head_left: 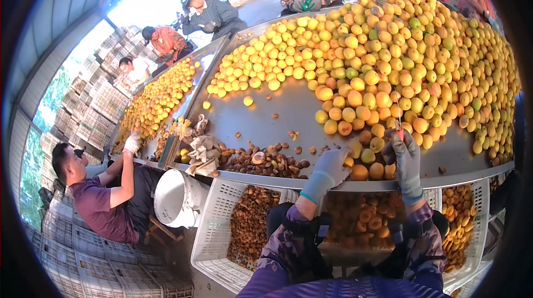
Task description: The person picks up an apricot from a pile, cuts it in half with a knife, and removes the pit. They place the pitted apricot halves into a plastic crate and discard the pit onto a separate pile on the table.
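Fingers of the gloved left hand (327,169) bend closed around an orange apricot (348,162) at the near edge of the metal table (244,117). A heap of apricots (427,59) covers the table's far and right parts, its loose fruit crowding the hands; brown pits (261,163) and crumpled cloth (204,151) lie near-left on it. A white crate (212,220) stands below its edge. The gloved right hand (408,162) clenches a red-handled knife (400,132), blade up.
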Demonstrator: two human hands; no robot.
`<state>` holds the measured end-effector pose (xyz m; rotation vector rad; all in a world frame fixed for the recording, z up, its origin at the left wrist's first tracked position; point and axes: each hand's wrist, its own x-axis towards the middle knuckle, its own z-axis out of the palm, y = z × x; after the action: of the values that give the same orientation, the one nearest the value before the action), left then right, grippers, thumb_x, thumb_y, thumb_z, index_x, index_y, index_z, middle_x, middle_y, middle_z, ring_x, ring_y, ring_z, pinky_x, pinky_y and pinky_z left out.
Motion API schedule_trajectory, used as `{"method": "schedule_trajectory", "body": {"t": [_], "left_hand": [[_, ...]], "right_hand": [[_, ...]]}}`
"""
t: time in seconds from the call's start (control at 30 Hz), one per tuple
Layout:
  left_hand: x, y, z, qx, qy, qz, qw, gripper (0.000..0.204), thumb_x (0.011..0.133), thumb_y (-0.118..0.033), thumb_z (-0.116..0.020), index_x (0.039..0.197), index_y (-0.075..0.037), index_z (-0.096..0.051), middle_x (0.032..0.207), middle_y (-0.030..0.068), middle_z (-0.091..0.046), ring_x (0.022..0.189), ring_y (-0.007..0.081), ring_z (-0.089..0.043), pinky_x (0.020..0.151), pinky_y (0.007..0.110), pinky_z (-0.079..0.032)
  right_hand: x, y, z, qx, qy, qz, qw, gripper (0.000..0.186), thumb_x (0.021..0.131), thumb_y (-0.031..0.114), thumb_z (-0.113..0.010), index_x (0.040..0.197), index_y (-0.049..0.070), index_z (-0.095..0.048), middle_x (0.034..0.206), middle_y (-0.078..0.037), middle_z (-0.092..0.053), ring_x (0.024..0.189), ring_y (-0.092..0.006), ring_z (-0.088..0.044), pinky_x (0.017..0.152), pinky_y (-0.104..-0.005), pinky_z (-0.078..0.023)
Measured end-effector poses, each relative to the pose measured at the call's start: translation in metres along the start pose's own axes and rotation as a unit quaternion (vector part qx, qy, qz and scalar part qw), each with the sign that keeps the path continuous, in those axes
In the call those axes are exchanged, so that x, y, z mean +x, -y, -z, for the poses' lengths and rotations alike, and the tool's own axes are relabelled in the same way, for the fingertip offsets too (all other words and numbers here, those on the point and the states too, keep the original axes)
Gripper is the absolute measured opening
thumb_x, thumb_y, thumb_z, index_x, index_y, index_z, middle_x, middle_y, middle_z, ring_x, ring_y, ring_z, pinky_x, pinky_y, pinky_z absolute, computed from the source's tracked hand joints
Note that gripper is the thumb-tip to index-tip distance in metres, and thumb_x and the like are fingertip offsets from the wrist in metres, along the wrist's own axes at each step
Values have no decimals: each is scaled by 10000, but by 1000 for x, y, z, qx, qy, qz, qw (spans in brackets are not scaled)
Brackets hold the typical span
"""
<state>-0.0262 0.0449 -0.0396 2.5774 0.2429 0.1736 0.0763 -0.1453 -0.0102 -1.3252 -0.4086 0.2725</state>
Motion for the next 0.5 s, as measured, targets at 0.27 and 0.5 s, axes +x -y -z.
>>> {"method": "schedule_trajectory", "body": {"t": [0.27, 0.5], "left_hand": [[9, 3, -9, -307, -108, -41, 945, 439, 830, -155, -667, 1250, -92, -558, 1125, 129, -631, 1020, 299, -615, 858, 393, -503], [14, -12, 19, -813, -8, -7, 582, 357, 969, -238, -548, 1268, -44, -528, 1177, 116, -620, 985, 213, -642, 824, 397, -546]], "right_hand": [[3, 1, -3, -24, -15, -18, 999, 329, 940, 352, -574, 1026, 44, -652, 625, -3, -574, 509, -57, -503, 482, -214, -391], [2, 3, -12, 7, 20, -27, 999, 350, 967, 373, -536, 986, 32, -615, 654, 24, -541, 577, -41, -463, 531, -187, -345]]}}
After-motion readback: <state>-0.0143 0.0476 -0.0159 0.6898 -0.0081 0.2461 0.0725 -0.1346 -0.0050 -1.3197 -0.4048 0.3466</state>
